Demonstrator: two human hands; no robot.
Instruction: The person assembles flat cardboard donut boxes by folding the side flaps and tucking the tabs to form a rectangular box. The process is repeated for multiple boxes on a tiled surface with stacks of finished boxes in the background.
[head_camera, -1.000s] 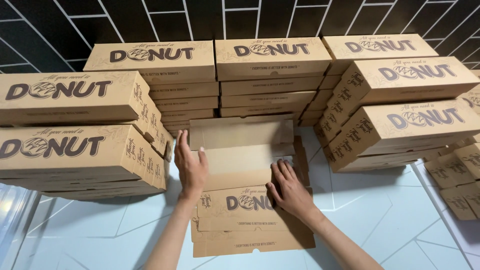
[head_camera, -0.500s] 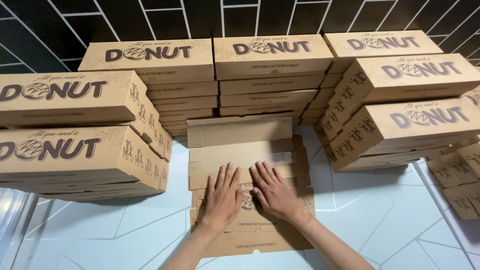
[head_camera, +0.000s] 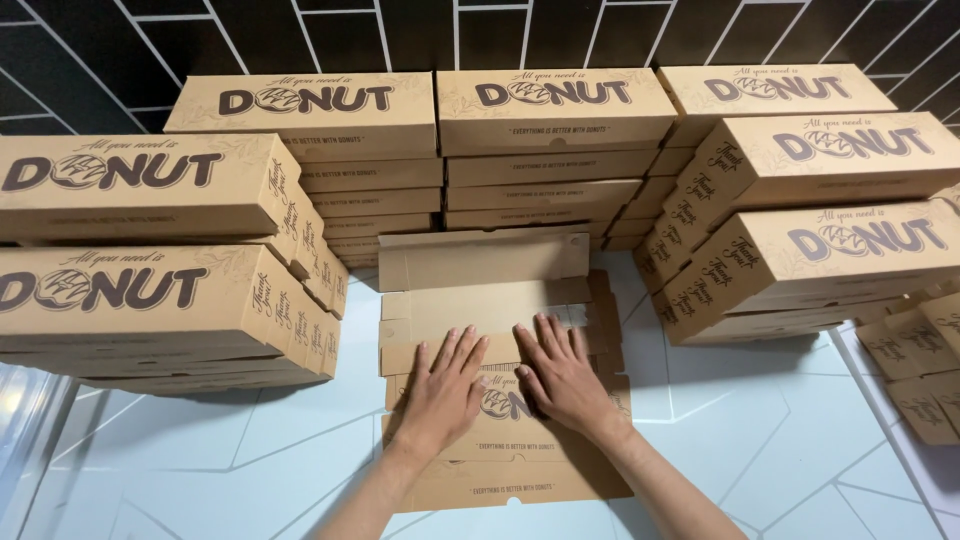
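A flat, unfolded brown cardboard box (head_camera: 490, 290) lies on the white tiled table (head_camera: 760, 440) in front of me, its far flap partly raised. My left hand (head_camera: 443, 392) and my right hand (head_camera: 562, 376) press palms down side by side on its printed lid panel. The fingers of both are spread and hold nothing.
Stacks of assembled brown cardboard boxes ring the work spot: two tall stacks at the left (head_camera: 150, 260), two at the back (head_camera: 555, 150), more at the right (head_camera: 820, 230). Flat box blanks (head_camera: 915, 370) lie at the far right edge. A dark tiled wall (head_camera: 300, 30) stands behind.
A second ago my hands were at the sides of the blank, left one on the raised flap. They came together onto the lid panel and now press it flat.
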